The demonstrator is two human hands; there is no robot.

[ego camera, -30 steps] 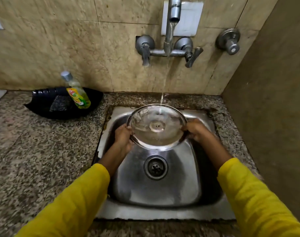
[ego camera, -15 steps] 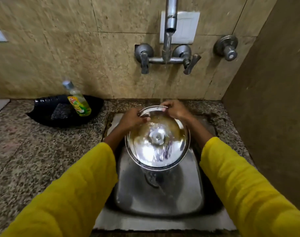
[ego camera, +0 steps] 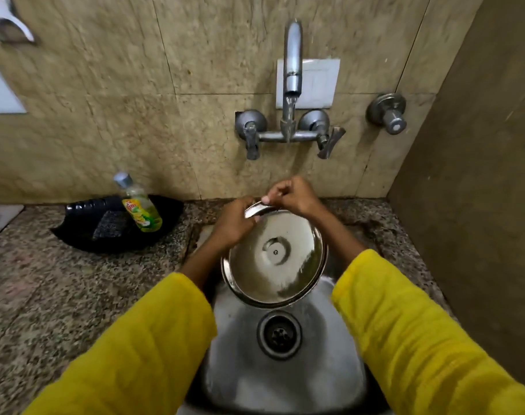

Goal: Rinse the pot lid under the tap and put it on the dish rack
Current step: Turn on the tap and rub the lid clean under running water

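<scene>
A round steel pot lid (ego camera: 274, 259) is tilted up on edge over the steel sink (ego camera: 285, 369), its inner face toward me. My left hand (ego camera: 235, 223) grips its upper left rim. My right hand (ego camera: 291, 194) pinches the top rim from above. The wall tap (ego camera: 292, 76) stands above the lid with water at its spout; the thin stream falls behind my hands. No dish rack is in view.
A black tray (ego camera: 84, 235) with a scrub pad (ego camera: 108, 224) and a green dish soap bottle (ego camera: 140, 205) sits on the granite counter (ego camera: 45, 295) to the left. A brown wall (ego camera: 480, 205) closes the right side. The drain (ego camera: 279, 335) lies below the lid.
The lid went from lying flat under the stream, held by both sides, to standing tilted on edge. Both hands shifted up to its top rim.
</scene>
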